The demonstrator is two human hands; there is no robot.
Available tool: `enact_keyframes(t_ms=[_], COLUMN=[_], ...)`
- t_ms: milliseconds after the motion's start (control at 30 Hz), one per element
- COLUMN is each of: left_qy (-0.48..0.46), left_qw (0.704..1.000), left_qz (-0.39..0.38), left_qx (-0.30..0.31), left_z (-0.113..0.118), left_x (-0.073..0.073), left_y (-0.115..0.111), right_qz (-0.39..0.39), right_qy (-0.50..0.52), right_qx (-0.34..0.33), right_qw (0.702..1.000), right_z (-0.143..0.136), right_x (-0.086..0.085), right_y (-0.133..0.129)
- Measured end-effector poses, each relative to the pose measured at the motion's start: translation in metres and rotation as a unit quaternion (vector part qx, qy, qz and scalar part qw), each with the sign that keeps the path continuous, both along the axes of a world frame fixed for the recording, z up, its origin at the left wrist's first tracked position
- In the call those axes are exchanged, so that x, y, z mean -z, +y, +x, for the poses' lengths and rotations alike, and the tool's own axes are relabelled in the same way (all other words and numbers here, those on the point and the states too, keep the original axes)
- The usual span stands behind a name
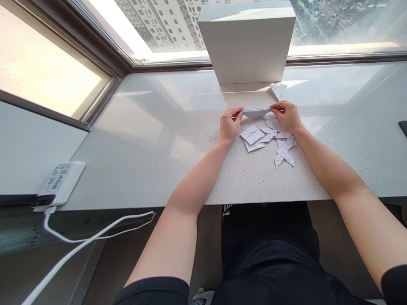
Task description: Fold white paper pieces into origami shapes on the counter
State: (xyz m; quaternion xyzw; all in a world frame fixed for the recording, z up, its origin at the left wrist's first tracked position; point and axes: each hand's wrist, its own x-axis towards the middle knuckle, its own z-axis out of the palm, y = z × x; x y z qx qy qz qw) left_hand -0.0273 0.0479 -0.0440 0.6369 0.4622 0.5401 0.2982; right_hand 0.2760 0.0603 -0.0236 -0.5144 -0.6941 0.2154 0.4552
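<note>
Nearest me, low in the view: dark clothing [263, 254], and off to the left a white cable [95, 237] running up to a white device [60, 184] at the counter's corner.

Next, the speckled counter [178, 169]. Of the loose paper on it, a cross-shaped piece [283, 157] lies closest to the front edge. Beyond it and to its left, square folded pieces [253, 135] overlap; more angular folds [269, 133] sit to their right, some partly under the right forearm (I can't get an honest count from up here).

Beyond most of these, the folded sheet [256, 113] spans the gap between the two hands. Its long axis runs left to right, roughly along the front edge. Left hand [229, 127]: thumb and fingers together, pinching the left end. Right hand [286, 115]: likewise pinched, on the right end. I judge neither hand nearer; the sheet's middle hangs between them, so any fold or turn depends on both ends staying level. Whether its lower edge touches the counter, I cannot tell.

Just beyond the right hand, a pointed paper fold [280, 91]. Behind that, a white box [249, 51] stands against the window, with buildings [165, 21] outside. Far right, a dark object [403, 127], cut off by the frame.
</note>
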Motion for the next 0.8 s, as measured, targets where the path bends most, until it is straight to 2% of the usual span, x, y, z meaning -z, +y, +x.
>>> enact_keyframes(t_ms=[333,500,800], left_qy=[-0.019,0.009,0.046], left_qw=[1.000,1.000,0.999], left_qz=[0.006,-0.006,-0.007], left_qx=[-0.007,-0.013,-0.024], left_z=[-0.002,-0.001,-0.001], left_x=[0.004,0.001,-0.004], left_y=[0.004,0.002,-0.001], right_qz=[-0.005,-0.033,-0.024], right_qy=[0.031,0.047,0.041], right_qx=[-0.006,-0.006,-0.008], right_qw=[0.999,0.998,0.999], right_z=[-0.001,-0.003,-0.004], right_x=[-0.004,-0.008,-0.011], right_y=[-0.004,-0.006,-0.008])
